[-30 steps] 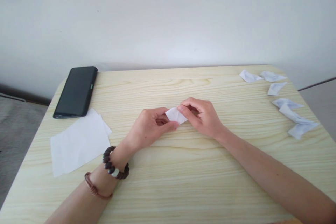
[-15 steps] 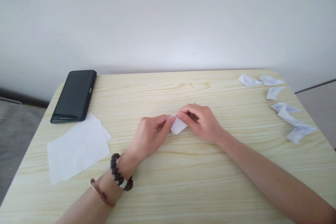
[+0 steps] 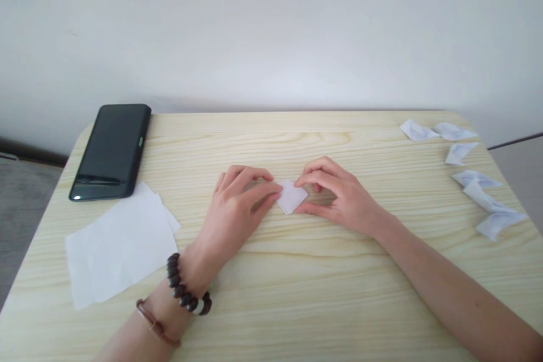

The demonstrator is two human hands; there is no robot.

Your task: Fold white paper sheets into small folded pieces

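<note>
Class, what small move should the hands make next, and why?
Perhaps press the folded paper flat against the table: it appears to rest there, with the left hand and the right hand at its opposite sides, placed to steady it.

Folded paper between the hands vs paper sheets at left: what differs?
Size: the folded paper is much smaller than the paper sheets.
Form: the folded paper is a compact diamond; the paper sheets lie spread and overlapping.
Contact: the left hand and right hand touch the folded paper; neither touches the paper sheets.
Shared: both are white.
</note>
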